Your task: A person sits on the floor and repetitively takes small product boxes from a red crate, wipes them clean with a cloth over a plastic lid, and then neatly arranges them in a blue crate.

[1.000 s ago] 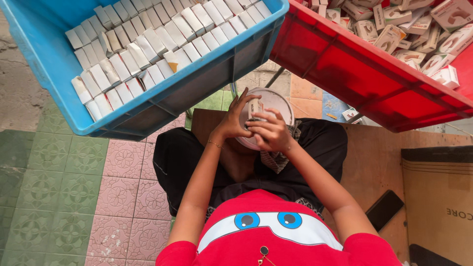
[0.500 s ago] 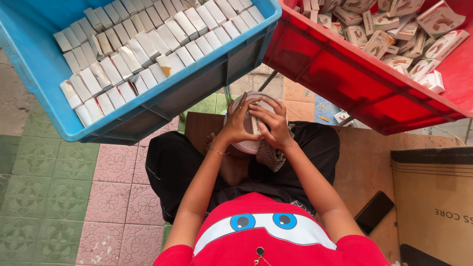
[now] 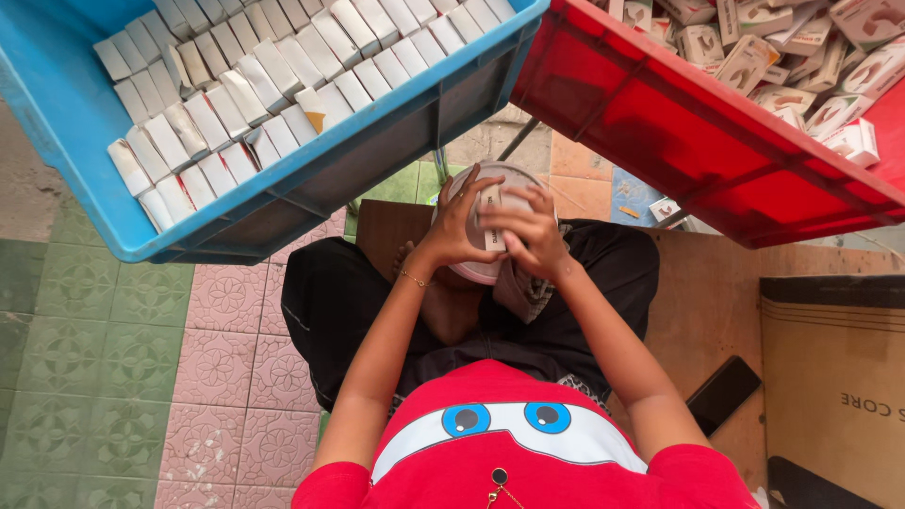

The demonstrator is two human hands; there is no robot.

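At eleven o'clock from our hands sits the blue crate (image 3: 85, 113), tilted toward us and packed with tidy rows of small white boxes (image 3: 226, 94). At one o'clock the red crate (image 3: 679, 123) leans in too, holding a loose jumble of flat printed cartons (image 3: 782, 57). A brown cardboard box (image 3: 834, 377) stands at four o'clock, a dark phone (image 3: 721, 394) lying on the board just beside it.

In our lap, dead centre, rests a pale round bowl (image 3: 476, 273), and over it we work one small white carton (image 3: 492, 217). Our left hand (image 3: 457, 226) has its fingers spread, curled around the carton's left side; our right hand (image 3: 528, 236) bends its fingers close together and pinches the carton's right edge.

To do this step well, we judge it best to keep the carton squared between both hands, press the flaps along their creases rather than across them, and hold it low over the bowl so nothing slips to the tiled floor (image 3: 123, 377).
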